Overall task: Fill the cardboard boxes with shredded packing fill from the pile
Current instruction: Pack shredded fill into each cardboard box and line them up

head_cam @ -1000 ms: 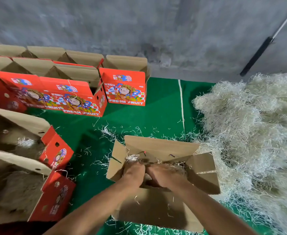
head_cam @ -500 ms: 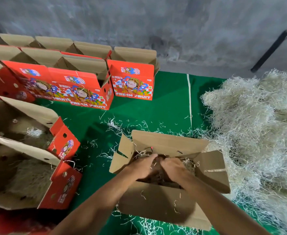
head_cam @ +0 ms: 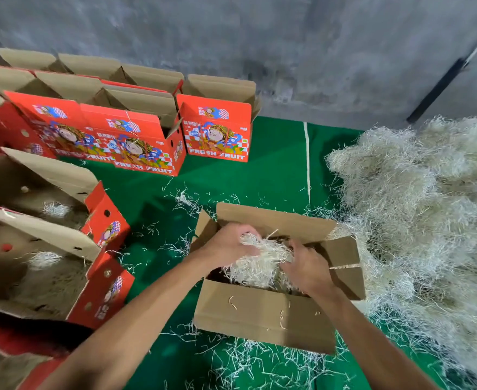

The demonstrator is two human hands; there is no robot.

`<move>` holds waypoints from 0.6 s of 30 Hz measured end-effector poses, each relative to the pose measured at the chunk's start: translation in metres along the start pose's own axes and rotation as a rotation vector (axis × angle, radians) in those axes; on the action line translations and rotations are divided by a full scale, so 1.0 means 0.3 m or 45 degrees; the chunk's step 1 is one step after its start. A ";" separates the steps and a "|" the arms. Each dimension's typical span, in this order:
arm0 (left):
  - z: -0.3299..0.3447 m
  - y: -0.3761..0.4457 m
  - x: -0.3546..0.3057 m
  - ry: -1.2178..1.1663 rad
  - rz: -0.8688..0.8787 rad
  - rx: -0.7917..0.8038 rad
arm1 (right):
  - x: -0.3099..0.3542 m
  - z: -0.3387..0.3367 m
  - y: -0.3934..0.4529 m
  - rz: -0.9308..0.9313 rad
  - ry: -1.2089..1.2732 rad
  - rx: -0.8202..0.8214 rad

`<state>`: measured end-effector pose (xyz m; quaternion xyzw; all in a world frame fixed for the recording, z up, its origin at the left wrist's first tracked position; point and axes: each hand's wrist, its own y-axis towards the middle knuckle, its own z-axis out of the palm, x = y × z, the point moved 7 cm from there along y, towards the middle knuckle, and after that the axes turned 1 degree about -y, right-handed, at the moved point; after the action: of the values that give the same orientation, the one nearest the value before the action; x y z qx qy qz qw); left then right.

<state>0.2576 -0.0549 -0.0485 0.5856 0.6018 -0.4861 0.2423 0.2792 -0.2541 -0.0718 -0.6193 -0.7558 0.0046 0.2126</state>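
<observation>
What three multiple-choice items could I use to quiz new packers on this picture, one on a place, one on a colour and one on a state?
1. Where is the big pile of shredded fill?
A. right of the open box
B. left of the open box
C. behind the red boxes

2. What colour is the floor mat?
A. blue
B. green
C. grey

3. What are the two hands doing?
A. resting on the mat
B. folding a flap shut
C. gripping fill inside the open box

Answers: 1 A, the pile spreads along the right side. 2 B, green shows between the boxes. 3 C, the left hand and the right hand curl round a white clump over the box.
</observation>
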 end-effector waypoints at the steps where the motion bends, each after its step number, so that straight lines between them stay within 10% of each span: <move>1: -0.036 -0.010 -0.010 0.056 0.033 -0.054 | -0.002 -0.025 0.003 0.012 -0.015 -0.044; 6: -0.245 -0.091 -0.008 0.042 -0.008 -0.729 | -0.026 -0.123 0.012 0.176 0.148 -0.247; 11: 0.023 -0.078 0.025 0.183 -0.057 -0.335 | 0.101 -0.063 -0.001 -0.005 0.485 -0.034; 18: -0.236 -0.191 0.058 0.171 -0.035 -0.958 | -0.162 -0.230 -0.043 0.270 0.548 -0.443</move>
<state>0.2200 0.0239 -0.0173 0.4782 0.7604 -0.1948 0.3939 0.2966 -0.3205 -0.0209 -0.7085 -0.6139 -0.2345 0.2570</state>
